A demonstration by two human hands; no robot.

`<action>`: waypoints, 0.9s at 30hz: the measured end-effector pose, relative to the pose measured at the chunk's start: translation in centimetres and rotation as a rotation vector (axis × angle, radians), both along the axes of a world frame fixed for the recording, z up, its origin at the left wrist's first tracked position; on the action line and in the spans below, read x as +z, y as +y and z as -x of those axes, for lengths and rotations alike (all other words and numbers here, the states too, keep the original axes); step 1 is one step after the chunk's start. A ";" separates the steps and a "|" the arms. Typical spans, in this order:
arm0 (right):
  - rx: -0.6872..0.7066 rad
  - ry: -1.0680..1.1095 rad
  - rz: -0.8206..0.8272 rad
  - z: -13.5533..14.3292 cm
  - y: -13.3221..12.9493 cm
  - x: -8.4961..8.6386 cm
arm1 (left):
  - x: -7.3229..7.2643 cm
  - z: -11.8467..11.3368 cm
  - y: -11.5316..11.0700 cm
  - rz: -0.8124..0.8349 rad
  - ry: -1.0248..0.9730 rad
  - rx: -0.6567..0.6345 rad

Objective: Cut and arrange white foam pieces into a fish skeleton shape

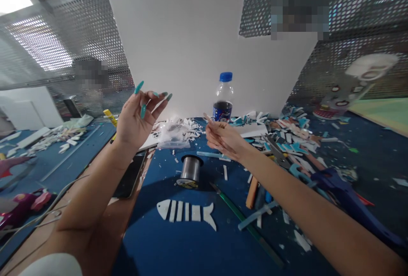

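My left hand, with long turquoise nails, is raised above the left side of the blue mat, fingers apart and nothing seen between them. My right hand is closed in a pinch in front of a bottle with a blue cap; a small pale piece sticks out at its fingertips. Below the hands a spool of thin line stands on the mat. Nearer to me lie several separate white pieces forming a fish, head at the left and tail at the right. A green pen-like tool lies to their right.
A phone lies left of the mat. White scraps and coloured scraps are heaped at the back. At right are a blue glue gun, an orange-handled tool and glue sticks. A white board stands behind.
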State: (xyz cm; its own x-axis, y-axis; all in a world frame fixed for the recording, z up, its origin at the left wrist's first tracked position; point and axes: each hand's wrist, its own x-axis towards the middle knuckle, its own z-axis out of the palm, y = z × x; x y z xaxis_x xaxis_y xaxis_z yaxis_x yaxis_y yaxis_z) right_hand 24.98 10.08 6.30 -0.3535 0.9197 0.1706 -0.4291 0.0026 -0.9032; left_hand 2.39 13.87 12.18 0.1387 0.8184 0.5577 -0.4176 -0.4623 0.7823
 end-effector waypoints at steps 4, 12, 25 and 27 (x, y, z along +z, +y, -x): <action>0.037 0.014 0.015 -0.2 -0.1 0.3 | 0.4 -0.3 -0.4 0.040 -0.051 -0.008; 0.080 0.062 0.100 -1.2 0.7 0.0 | 1.3 -0.4 -1.1 0.116 -0.114 -0.129; -0.029 0.156 0.110 -2.5 1.9 -1.4 | -0.3 0.9 1.0 -0.463 0.646 0.365; -0.038 0.140 0.103 -2.9 2.4 -2.0 | -0.3 0.9 0.9 -0.474 0.704 0.378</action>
